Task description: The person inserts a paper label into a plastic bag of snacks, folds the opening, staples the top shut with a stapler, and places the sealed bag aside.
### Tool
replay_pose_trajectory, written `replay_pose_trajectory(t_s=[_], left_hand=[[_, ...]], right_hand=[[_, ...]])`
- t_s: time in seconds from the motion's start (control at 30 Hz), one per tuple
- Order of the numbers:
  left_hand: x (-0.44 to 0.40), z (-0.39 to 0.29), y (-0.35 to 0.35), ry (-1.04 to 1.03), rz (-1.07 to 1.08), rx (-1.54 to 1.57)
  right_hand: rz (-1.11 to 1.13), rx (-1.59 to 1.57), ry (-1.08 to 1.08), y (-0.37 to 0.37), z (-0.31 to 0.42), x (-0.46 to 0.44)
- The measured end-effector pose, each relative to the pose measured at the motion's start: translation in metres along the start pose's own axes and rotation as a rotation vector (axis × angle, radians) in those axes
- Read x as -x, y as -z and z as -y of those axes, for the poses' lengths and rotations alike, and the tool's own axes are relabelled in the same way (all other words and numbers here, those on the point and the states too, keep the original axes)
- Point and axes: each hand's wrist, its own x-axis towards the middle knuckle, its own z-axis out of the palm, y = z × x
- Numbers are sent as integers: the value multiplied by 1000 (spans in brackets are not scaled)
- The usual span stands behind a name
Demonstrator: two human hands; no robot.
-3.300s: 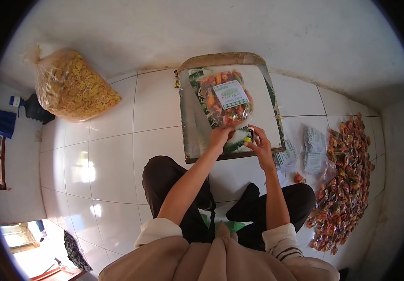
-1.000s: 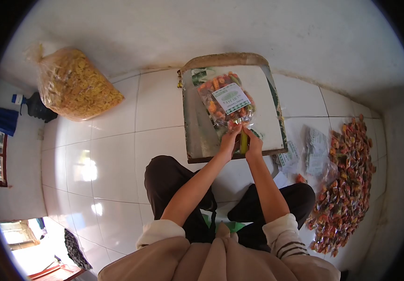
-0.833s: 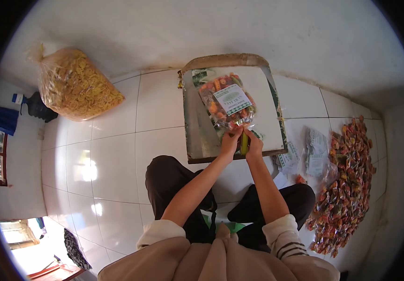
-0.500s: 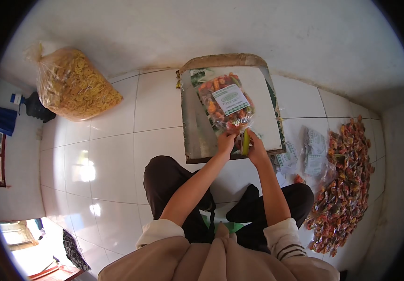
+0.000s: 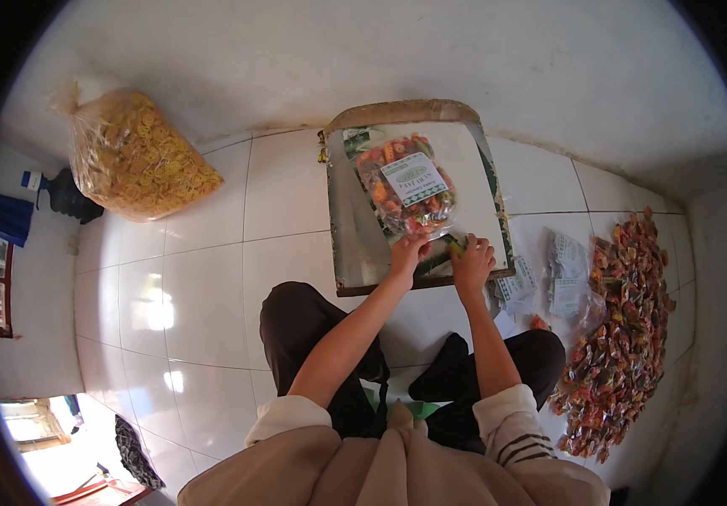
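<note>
A clear bag of orange and red snacks with a white and green label lies on the low board. My left hand is closed on the bag's near end, at the board's near edge. Just to its right, my right hand is closed round a small yellow-green tool, mostly hidden by the fingers. A small gap separates the two hands.
Many small snack packets are heaped on the floor at the right, beside plastic bags with labels. A large bag of yellow snacks leans at the left wall, near a dark bottle.
My right hand has moved right, away from my left hand, and the yellow-green tool has turned from upright to slanted. My left hand stays at the bag's end.
</note>
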Motion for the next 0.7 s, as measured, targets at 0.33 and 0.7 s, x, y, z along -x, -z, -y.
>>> replay_pose_trajectory(t_s=[0.33, 0.7], left_hand=[[27, 30, 66, -118, -170, -565], [27, -36, 68, -337, -655, -819]], right_hand=[[212, -914, -126, -18, 15, -33], [577, -1182, -334, -28, 45, -49]])
